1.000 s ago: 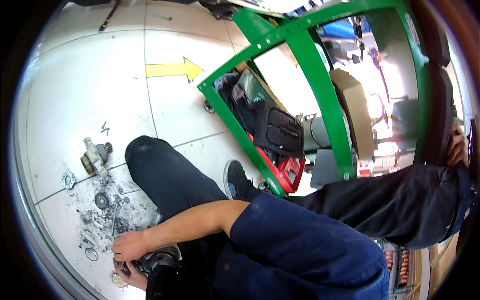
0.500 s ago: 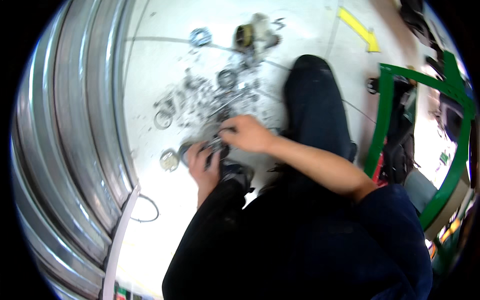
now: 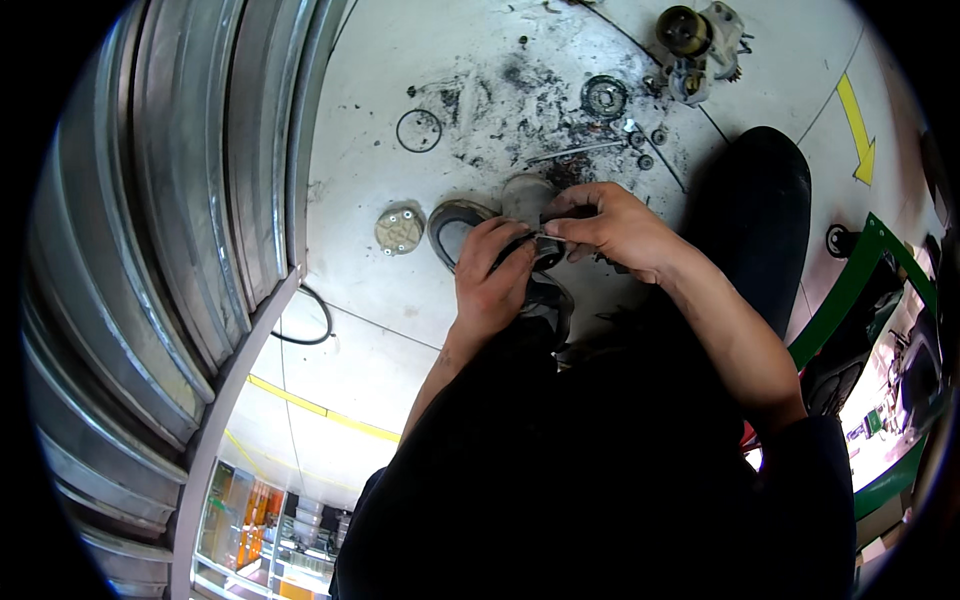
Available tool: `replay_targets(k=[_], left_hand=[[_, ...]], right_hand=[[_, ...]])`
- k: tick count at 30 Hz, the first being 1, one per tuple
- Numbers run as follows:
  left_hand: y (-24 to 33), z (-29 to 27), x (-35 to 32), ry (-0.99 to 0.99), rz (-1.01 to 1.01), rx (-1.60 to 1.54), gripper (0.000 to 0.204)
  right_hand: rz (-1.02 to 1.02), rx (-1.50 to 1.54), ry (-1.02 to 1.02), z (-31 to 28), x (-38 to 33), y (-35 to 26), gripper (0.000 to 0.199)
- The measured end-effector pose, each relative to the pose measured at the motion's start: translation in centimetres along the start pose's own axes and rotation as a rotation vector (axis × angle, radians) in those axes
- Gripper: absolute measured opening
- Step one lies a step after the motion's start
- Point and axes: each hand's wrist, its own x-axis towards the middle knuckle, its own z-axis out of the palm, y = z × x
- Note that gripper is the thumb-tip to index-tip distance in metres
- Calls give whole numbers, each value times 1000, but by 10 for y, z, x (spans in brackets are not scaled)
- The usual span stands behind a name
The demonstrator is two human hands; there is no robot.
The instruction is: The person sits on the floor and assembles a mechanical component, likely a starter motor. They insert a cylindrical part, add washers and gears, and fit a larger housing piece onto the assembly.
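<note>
A grey cylindrical metal part stands out past my fingertips, beside the toe of my dark shoe. My left hand is closed over the near end of that part, fingers bent. From the right, my right hand meets it, thumb and forefinger pinched on a small thin piece at the part's edge. My fingers hide most of the contact, so the piece's shape is unclear. Left of the shoe lies a round pale metal cover.
Black grime marks the floor around a thin ring, a metal rod, a round disc-like part and small round pieces. A metal housing sits far right. Ribbed metal shutter flanks the left; a green frame the right.
My view has shifted, so the floor parts appear farther up and right. Both hands stay together at the grey part; the right hand's pinch now sits closer against its edge.
</note>
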Motion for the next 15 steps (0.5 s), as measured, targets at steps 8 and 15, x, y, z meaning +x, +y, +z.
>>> replay_targets(k=[8,15], left_hand=[[-4,2,-5,-7,-76,-81,32],[-4,-3,-7,-6,-98,-76,37]], right_hand=[[-144,3,-10,4,3,24,18],[-378,-141,-20,10,3,33,11]])
